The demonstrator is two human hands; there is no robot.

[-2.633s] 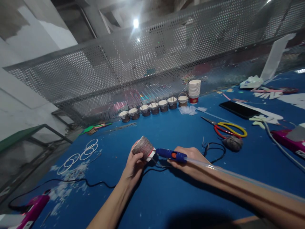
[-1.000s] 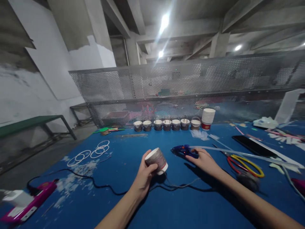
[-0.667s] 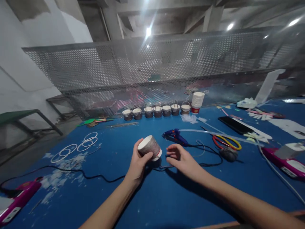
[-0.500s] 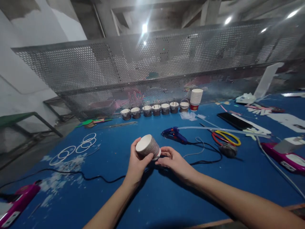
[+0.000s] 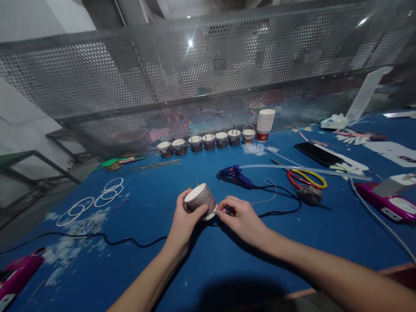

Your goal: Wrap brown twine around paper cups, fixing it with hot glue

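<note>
Over the counter point(image 5: 152, 268), the left hand point(image 5: 184, 221) clamps its grip around a tilted, yarn-wrapped cup point(image 5: 202, 197); the right hand point(image 5: 242, 220) has just brought its fingertips together at the base. Beyond lies the glue gun point(image 5: 238, 177), set down, seemingly freeing that hand for fingerwork.

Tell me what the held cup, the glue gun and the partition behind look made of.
Cup: probably matte paper, by its plain white inside, wrapped in fibrous-looking grey cord.
Glue gun: likely smooth plastic, by its moulded blue body.
Partition: apparently metal, grey, slightly shiny, pierced with small holes.
</note>
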